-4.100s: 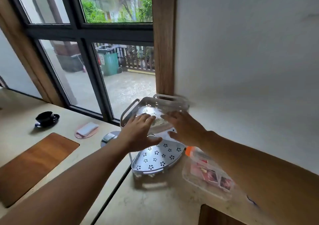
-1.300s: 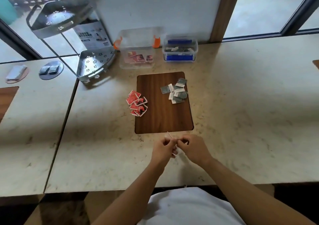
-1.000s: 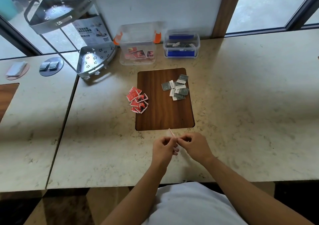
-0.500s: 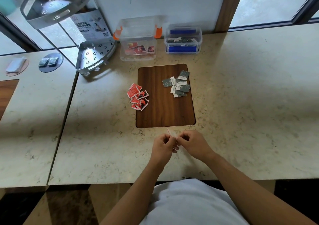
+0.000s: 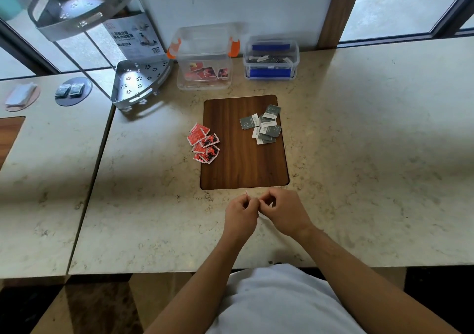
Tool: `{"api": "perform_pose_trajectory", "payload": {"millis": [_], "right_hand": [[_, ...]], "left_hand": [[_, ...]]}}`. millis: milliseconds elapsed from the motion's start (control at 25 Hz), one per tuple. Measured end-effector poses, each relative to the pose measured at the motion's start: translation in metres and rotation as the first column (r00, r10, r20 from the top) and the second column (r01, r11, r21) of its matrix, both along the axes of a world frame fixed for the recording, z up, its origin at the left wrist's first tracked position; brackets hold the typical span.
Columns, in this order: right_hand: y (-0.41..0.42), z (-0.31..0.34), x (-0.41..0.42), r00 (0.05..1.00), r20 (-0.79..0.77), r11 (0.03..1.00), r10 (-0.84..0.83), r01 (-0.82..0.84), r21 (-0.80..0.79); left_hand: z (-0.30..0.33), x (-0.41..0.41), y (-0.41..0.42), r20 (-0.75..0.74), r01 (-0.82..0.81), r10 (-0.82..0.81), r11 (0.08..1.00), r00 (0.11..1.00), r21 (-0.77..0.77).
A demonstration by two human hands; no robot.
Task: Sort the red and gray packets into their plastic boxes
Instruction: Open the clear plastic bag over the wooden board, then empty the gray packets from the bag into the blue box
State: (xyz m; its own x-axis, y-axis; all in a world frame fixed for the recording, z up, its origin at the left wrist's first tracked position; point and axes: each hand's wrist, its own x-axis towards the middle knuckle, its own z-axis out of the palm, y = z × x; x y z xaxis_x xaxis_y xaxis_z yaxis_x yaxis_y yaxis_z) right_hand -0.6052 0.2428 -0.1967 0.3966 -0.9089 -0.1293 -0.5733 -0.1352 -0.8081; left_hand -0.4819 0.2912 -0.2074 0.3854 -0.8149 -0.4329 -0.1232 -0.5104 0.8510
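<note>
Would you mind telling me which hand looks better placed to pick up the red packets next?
Probably the left hand. The red packets lie left of centre, straddling the wooden inlay's left edge, in front of the orange-latched box. Both hands, however, pinch a thin strip together now.

My left hand [image 5: 239,213] and right hand [image 5: 283,212] meet over the tabletop [image 5: 359,154], pinching a thin pale strip [image 5: 246,194] between them. Beyond them, red packets [image 5: 203,144] lie at the wooden inlay's [image 5: 243,164] left edge, gray packets [image 5: 264,127] on its right. Against the wall stand the orange-latched box [image 5: 205,59] and the blue-latched box [image 5: 271,60].
</note>
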Motion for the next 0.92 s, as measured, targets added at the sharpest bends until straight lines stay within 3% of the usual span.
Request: {"api": "perform_pose_trajectory", "payload": {"millis": [240,400,600,760,920], "right_hand": [[-0.011,0.001,-0.01,0.982,-0.083,0.981,-0.173,0.164,-0.099],[-0.012,-0.001,-0.014,0.979,-0.144,0.974,-0.146,0.117,-0.193],[-0.013,-0.003,-0.015,0.985,-0.112,0.979,-0.129,0.108,-0.174],[-0.016,-0.001,-0.011,0.97,-0.012,0.968,-0.244,0.244,0.057],[-0.023,0.003,-0.002,0.879,0.154,0.825,-0.451,0.345,0.448]], "left_hand": [[-0.004,-0.003,0.01,0.119,-0.01,0.009,1.0,0.993,0.007],[-0.008,-0.001,0.014,0.249,0.051,-0.057,0.998,0.967,0.029],[-0.007,0.002,0.015,0.223,0.033,-0.035,0.999,0.974,0.012],[-0.008,0.002,0.013,0.061,0.01,-0.011,1.0,0.998,0.017],[-0.013,-0.003,0.009,0.033,0.155,-0.162,0.976,0.986,0.15]]}}
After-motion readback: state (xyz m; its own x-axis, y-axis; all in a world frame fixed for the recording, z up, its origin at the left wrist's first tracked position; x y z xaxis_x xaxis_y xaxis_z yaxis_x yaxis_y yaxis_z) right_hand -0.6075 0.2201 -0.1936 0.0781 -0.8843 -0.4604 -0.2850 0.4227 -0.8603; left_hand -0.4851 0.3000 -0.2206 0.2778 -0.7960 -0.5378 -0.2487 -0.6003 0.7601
